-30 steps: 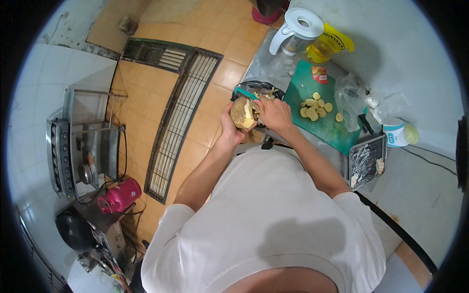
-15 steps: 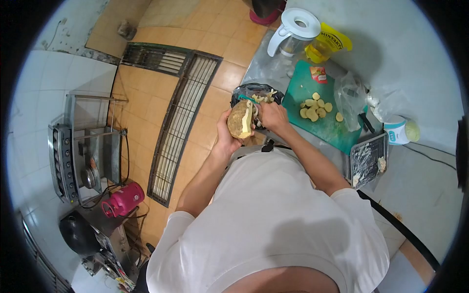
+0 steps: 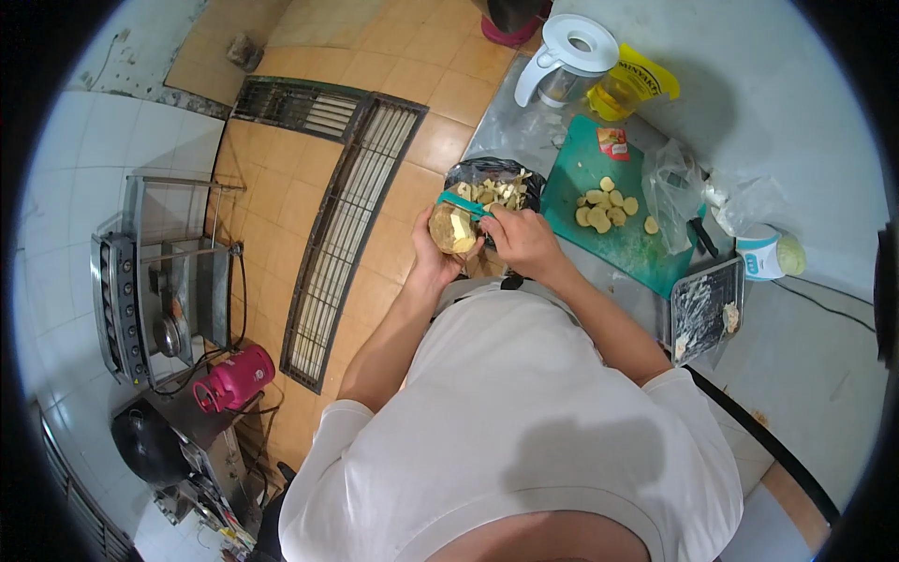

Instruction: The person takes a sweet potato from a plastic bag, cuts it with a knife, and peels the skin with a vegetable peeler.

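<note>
My left hand [image 3: 433,260] is wrapped round a large brown potato [image 3: 442,228], with a pale yellow peeled patch facing up. In my right hand [image 3: 526,244] is a teal peeler [image 3: 462,203], its head lying across the potato's far end. Just beyond both hands sits a black plastic bag [image 3: 485,170] holding pale and brown peelings [image 3: 507,193]. To the right, round yellowish slices [image 3: 599,217] lie on a green cutting board [image 3: 581,161].
A white-lidded jug [image 3: 573,58], a yellow oil pouch [image 3: 635,86] and a clear plastic bag [image 3: 670,192] are on the metal table. A floured metal tray [image 3: 704,314] lies near a black-handled knife [image 3: 702,237]. Leftward are a floor grate [image 3: 348,253] and a pink gas cylinder [image 3: 236,377].
The potato has turned in my left hand, so its peeled patch looks shorter and broader. My right hand has shifted slightly, and the peeler now lies plainly visible across the potato's top.
</note>
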Demonstrator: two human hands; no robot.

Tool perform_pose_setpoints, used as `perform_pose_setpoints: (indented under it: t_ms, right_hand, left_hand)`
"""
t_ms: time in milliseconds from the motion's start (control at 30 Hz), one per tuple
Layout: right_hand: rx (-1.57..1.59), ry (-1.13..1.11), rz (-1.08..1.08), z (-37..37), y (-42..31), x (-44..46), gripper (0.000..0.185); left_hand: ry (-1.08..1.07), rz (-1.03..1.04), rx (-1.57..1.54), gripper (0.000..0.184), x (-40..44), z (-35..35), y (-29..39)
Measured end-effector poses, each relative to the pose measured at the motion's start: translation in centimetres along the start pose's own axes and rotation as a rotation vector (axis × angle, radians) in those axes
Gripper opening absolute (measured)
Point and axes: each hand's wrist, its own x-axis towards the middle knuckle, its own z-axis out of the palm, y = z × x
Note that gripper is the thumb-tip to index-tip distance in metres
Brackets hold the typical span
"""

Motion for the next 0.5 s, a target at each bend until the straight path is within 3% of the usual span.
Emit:
perform_pose_setpoints:
  t_ms: [167,300,500]
  right_hand:
    - [-0.125,0.044,0.026,0.3,-0.1,0.2,0.032]
    - [-0.225,0.050,0.167,-0.3,0.6,1.2,0.034]
    - [-0.249,-0.020,0.242,1.1,1.5,1.5,0.039]
  left_hand:
    - [-0.094,-0.073,0.012,0.062,0.6,-0.6,-0.1]
    - [-0.163,-0.071,0.038,0.063,-0.6,0.3,0.0]
    - [-0.079,-0.071,0.026,0.064,-0.2,-0.9,-0.2]
